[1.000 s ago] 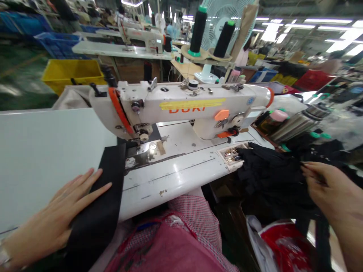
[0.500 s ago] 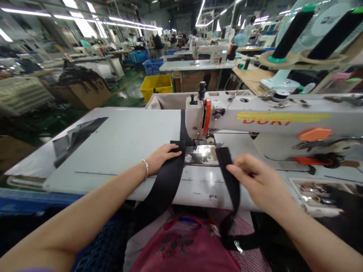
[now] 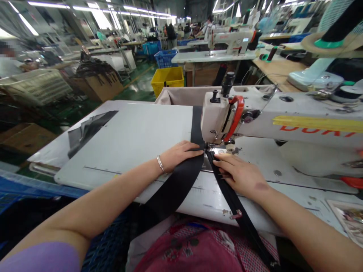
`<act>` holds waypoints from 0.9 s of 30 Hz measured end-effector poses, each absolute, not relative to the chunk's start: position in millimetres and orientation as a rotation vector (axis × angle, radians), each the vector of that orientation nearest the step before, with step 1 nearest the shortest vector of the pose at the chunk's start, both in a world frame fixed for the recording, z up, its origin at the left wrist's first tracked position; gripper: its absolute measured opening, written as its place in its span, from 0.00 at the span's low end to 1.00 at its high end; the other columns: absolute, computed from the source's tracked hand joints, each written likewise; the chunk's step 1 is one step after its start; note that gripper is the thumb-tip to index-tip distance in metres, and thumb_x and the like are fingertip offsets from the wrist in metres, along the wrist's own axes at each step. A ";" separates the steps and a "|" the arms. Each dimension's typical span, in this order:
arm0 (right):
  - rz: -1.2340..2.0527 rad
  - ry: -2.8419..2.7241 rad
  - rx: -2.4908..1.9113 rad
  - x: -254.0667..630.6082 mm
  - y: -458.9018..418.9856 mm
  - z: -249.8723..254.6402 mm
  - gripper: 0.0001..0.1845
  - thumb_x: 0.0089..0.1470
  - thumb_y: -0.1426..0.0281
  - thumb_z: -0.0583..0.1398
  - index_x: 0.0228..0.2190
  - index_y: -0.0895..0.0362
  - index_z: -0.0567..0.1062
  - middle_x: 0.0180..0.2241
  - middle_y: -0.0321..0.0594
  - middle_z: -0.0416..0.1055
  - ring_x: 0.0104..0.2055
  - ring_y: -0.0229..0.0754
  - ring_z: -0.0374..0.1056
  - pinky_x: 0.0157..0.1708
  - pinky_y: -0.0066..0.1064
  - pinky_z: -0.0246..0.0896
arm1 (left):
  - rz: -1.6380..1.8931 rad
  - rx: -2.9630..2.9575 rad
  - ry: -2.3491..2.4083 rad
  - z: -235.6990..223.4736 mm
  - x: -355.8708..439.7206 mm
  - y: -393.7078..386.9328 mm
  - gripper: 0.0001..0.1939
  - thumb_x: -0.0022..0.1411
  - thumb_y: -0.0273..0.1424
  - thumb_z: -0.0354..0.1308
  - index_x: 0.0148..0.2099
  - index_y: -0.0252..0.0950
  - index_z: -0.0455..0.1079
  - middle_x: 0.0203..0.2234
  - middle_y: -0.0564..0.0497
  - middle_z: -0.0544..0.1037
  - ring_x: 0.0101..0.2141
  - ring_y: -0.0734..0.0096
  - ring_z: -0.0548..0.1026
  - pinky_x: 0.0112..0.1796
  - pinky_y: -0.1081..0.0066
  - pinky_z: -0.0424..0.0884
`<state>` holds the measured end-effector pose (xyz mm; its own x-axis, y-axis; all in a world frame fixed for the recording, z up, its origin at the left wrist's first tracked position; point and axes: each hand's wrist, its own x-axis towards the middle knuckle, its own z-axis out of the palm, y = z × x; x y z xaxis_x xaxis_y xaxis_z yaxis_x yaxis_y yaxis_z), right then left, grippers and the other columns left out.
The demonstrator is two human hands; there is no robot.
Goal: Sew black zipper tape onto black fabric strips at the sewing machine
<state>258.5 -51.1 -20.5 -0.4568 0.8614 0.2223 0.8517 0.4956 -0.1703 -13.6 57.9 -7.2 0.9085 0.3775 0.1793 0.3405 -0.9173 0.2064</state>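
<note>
A wide black fabric strip runs from the back of the machine bed, past the needle, and drops over the front edge. My left hand lies on it with fingers stretched out, their tips just left of the presser foot. A black zipper slants from the presser foot toward my lap, a metal slider on it. My right hand is closed on the zipper near its upper end, fingertips by the foot. Its thumb is hidden. The zipper's end meets the strip at the foot.
The white sewing machine head rises close behind both hands. A fabric bin adjoins the table's back edge. Dark scraps lie at left, a parts tray at right. A yellow crate stands beyond.
My right hand has brought the zipper leftward and its end to the presser foot. My left hand remains on the strip, now closer to the foot. The view has shifted to the right.
</note>
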 end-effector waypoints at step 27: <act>0.021 -2.435 -1.514 250.2 -46.5 -24.5 0.21 0.60 0.64 0.54 0.55 0.53 0.66 0.59 0.34 0.62 0.59 0.45 0.57 0.55 0.41 0.61 | 0.159 2.995 0.540 -22.1 9.6 26.1 0.27 0.66 0.31 0.48 0.66 0.43 0.52 0.64 0.48 0.56 0.61 0.60 0.54 0.59 0.58 0.53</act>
